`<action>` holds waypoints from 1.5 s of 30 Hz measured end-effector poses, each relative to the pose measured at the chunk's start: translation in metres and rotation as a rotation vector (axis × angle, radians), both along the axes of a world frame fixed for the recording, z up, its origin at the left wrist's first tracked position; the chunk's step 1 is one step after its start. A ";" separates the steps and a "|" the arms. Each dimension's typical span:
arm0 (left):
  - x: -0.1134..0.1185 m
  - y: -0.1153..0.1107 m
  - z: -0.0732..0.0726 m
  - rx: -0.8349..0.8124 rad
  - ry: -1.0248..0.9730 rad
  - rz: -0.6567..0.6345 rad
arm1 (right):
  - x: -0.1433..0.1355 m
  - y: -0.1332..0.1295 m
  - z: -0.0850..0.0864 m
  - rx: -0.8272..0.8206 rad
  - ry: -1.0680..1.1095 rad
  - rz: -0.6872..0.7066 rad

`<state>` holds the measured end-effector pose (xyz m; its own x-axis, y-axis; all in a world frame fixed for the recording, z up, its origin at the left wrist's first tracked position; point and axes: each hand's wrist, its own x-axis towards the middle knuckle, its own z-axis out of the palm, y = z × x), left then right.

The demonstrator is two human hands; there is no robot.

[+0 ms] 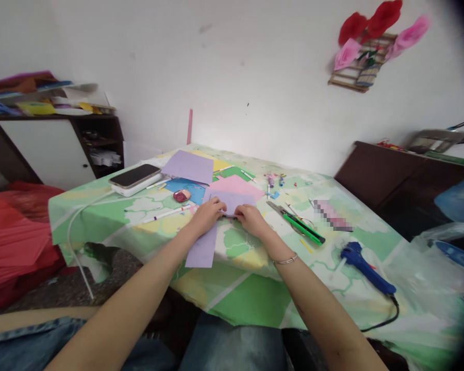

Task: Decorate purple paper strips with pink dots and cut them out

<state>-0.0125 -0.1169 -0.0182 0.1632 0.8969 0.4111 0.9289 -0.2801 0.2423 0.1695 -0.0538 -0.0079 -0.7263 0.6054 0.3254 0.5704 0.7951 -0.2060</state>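
Both hands meet near the table's front edge at a small purple paper piece (237,202). My left hand (209,215) pinches the left end of its near edge, fingers curled. At the right end, my right hand (250,219) pinches the same edge. A purple strip (202,249) lies below my left hand and hangs toward the front. Behind the hands are pink paper (235,184), blue paper (189,191), green paper (237,173) and a larger purple sheet (188,166). The underside of the held edge is hidden.
On the patterned tablecloth (232,288) lie a phone on a white box (136,180), a red round item (182,196), a marker (166,213), scissors (274,207), a green cutter (303,228) and a blue glue gun (367,268) with its cord. A plastic bag (433,263) sits far right.
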 end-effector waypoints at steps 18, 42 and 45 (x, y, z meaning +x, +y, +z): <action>-0.003 0.014 -0.005 -0.074 0.070 -0.023 | -0.006 0.011 -0.001 -0.139 0.091 -0.056; 0.004 0.003 -0.003 0.057 0.336 0.009 | -0.010 0.012 -0.003 -0.169 0.065 -0.151; 0.004 0.005 -0.003 0.039 0.330 0.010 | -0.008 0.013 -0.004 -0.155 0.104 -0.135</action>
